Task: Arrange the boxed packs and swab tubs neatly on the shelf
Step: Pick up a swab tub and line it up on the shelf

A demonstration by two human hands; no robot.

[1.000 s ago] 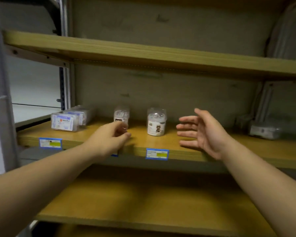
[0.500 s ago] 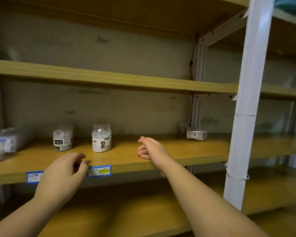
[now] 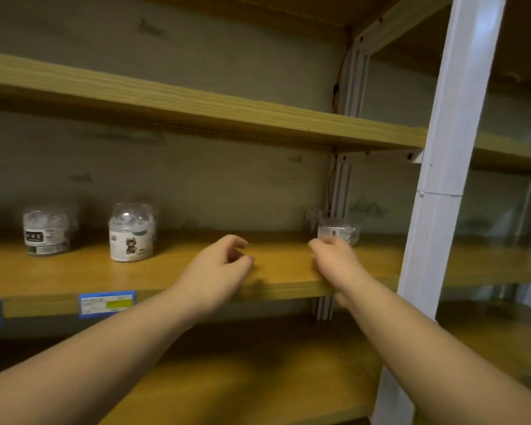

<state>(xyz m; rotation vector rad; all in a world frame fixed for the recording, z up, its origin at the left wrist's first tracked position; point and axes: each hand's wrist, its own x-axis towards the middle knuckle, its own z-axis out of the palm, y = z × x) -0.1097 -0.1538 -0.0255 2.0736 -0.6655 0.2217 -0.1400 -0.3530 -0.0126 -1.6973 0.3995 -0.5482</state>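
Observation:
Two clear swab tubs stand on the middle shelf (image 3: 282,271): one with a dark label (image 3: 45,233) at far left, one with a cartoon animal label (image 3: 131,233) beside it. A small clear boxed pack (image 3: 339,231) lies further right, by the rear upright. My right hand (image 3: 334,260) is at the front of that pack with its fingers curled; blur hides whether they grip it. My left hand (image 3: 221,265) hovers over bare shelf between the tubs and the pack, its fingers loosely bent and holding nothing.
A white front post (image 3: 442,210) rises just right of my right arm. Another wooden shelf (image 3: 196,108) runs overhead and a lower one (image 3: 258,388) lies beneath my arms. Blue price labels (image 3: 106,303) are stuck on the middle shelf's front edge.
The view has swung right, so the boxed packs at far left have left the frame. My right hand has travelled right up to the clear pack, and my left hand has followed past the tubs.

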